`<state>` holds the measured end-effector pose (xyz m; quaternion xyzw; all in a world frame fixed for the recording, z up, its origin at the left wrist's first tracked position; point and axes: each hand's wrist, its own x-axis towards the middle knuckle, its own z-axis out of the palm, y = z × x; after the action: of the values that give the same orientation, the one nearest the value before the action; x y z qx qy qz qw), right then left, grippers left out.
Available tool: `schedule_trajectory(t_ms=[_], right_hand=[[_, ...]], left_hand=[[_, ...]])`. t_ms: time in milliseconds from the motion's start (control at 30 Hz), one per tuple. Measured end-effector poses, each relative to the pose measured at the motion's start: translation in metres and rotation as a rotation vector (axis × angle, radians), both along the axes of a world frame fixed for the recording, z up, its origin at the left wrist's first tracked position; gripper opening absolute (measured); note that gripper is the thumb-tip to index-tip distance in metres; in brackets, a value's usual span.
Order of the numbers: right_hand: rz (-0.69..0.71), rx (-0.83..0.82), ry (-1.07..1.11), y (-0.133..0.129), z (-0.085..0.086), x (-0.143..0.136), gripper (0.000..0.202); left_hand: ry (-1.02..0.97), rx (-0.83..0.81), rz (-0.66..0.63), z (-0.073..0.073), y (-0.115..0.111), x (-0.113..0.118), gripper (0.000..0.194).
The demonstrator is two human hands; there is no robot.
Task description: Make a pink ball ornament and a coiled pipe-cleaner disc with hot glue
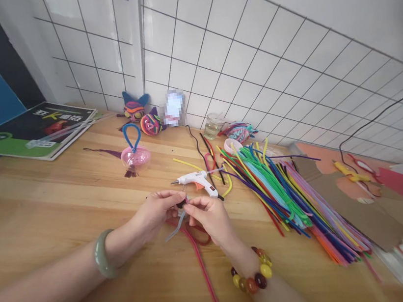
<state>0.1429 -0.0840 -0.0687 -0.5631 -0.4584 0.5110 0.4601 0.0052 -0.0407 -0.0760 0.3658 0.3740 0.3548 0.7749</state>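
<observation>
My left hand (159, 208), with a pale green bangle at its wrist, pinches a small dark piece (181, 203). Close against it, my right hand (208, 214) has its fingers closed on the same small work, where a bit of pink shows. A pale blue-grey strip (175, 227) hangs below the fingertips. Under the hands, a red cord (199, 260) loops and runs to the table's front edge. Just beyond them lies a white glue gun (193, 178) with an orange trigger. My fingers hide most of the held piece.
Bundled colourful pipe cleaners (281, 190) lie right on the wooden table (63, 204). Behind are a pink clear dish (135, 155) with a blue loop, yarn-wrapped balls (151, 123), a glass jar (213, 125) and a phone (173, 109). A yellow glue gun (351, 172) lies far right.
</observation>
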Motion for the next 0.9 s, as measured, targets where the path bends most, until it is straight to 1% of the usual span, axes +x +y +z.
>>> schedule_trajectory(t_ms=[133,233,367,500,567,767,900], right_hand=[[0.006,0.006,-0.015,-0.001,0.000,0.000,0.016],[0.009,-0.004,-0.005,-0.001,-0.002,0.001,0.014],[0.012,0.005,0.043,0.000,-0.003,0.004,0.011],[-0.001,0.001,0.093,0.001,0.000,0.007,0.012],[-0.019,-0.010,0.112,0.002,0.002,0.008,0.013],[-0.051,-0.017,0.159,0.002,0.003,0.012,0.015],[-0.061,-0.010,0.162,0.002,0.004,0.012,0.015]], left_hand=[[0.043,0.002,0.000,0.002,-0.001,0.000,0.017],[0.047,0.021,-0.036,0.005,-0.001,-0.001,0.020],[-0.035,0.028,-0.103,0.006,0.000,-0.003,0.026],[-0.129,-0.010,-0.138,0.006,0.003,-0.004,0.036],[-0.149,-0.020,-0.157,0.005,0.003,-0.005,0.038],[-0.122,0.024,-0.169,0.005,0.003,-0.005,0.027],[-0.080,0.048,-0.149,0.006,0.003,-0.004,0.020]])
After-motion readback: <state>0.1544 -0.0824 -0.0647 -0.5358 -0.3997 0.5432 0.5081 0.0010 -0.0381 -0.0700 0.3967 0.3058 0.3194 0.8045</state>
